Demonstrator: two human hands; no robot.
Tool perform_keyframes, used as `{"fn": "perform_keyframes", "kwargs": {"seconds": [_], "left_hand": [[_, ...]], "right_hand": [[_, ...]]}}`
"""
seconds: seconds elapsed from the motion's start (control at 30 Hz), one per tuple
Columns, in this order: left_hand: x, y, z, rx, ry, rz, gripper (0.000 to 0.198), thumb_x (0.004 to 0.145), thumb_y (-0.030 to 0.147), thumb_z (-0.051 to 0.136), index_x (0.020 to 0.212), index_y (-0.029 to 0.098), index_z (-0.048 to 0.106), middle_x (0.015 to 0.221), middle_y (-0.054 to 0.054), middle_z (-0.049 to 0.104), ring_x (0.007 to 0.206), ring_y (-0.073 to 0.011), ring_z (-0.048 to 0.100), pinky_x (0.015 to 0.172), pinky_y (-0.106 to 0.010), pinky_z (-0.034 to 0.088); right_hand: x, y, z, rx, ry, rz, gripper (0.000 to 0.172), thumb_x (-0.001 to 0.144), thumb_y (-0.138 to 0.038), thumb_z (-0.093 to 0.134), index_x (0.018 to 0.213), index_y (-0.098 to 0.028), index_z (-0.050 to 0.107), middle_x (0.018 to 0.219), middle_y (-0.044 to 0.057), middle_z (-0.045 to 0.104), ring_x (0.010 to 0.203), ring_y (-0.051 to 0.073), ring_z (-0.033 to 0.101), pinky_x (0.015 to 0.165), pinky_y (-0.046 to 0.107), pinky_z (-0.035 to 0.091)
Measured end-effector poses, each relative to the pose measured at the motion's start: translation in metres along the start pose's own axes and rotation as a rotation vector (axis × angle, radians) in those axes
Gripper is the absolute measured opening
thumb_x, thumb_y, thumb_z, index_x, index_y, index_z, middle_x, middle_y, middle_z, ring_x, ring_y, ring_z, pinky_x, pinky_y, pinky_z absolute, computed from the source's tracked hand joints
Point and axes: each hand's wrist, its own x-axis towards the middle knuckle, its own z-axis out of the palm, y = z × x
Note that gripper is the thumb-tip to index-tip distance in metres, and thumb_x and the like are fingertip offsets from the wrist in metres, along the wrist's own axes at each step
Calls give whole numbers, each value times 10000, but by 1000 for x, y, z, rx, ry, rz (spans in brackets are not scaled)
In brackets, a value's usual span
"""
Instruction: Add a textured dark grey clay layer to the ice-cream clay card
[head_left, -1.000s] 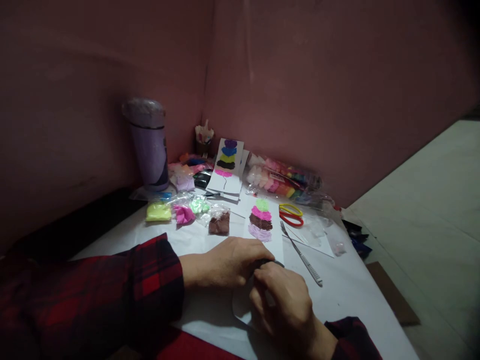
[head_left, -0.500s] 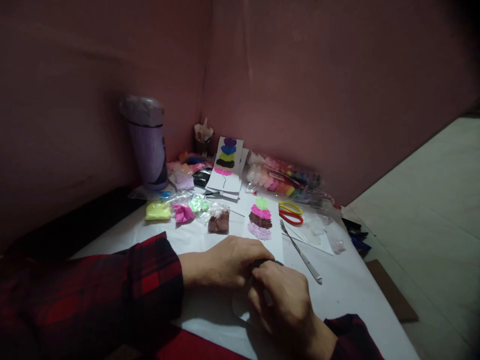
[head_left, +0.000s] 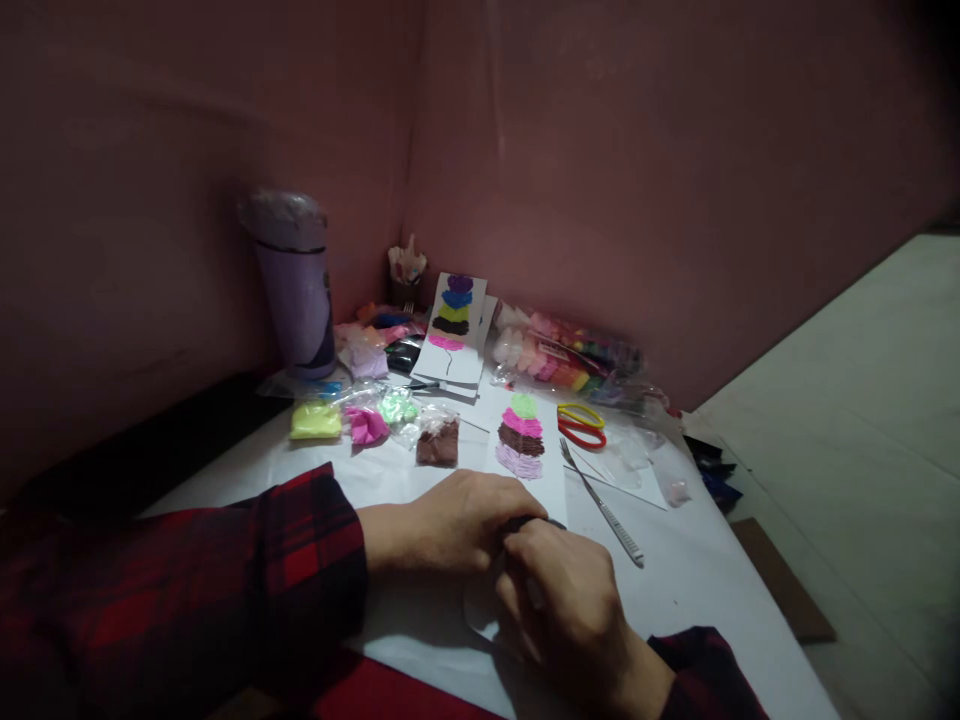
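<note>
My left hand (head_left: 469, 515) is closed, its fingers curled down against my right hand (head_left: 574, 590), which is closed too. A small dark piece (head_left: 553, 524) shows between the two hands; most of it is hidden by the fingers, and its kind cannot be made out. Just beyond the hands lies a white card (head_left: 553, 490) with layered, textured bands of clay (head_left: 520, 440) in green, pink, brown and lilac. Right of it rests a fork (head_left: 604, 510) with a ridged handle, tines pointing away from me.
Packets of yellow (head_left: 316, 421), pink (head_left: 367, 427), green and brown clay (head_left: 438, 443) lie left of the card. Behind stand a second decorated card (head_left: 452, 330) and a purple tumbler (head_left: 296, 290). Red-and-yellow-handled scissors (head_left: 582, 437) and a bag of colored clay (head_left: 562, 355) are at right.
</note>
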Motion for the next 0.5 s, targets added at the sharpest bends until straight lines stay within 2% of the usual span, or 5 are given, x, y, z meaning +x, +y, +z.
{"fn": "perform_keyframes", "kwargs": {"seconds": [0.5], "left_hand": [[0, -1, 1, -14, 35, -8, 354, 709, 108, 632, 1059, 160, 612, 1000, -75, 677, 906, -195, 627, 777, -305, 481]], "right_hand": [[-1, 0, 1, 4, 3, 6, 191, 815, -3, 483, 793, -192, 487, 582, -9, 471, 510, 140, 434, 490, 278, 333]]}}
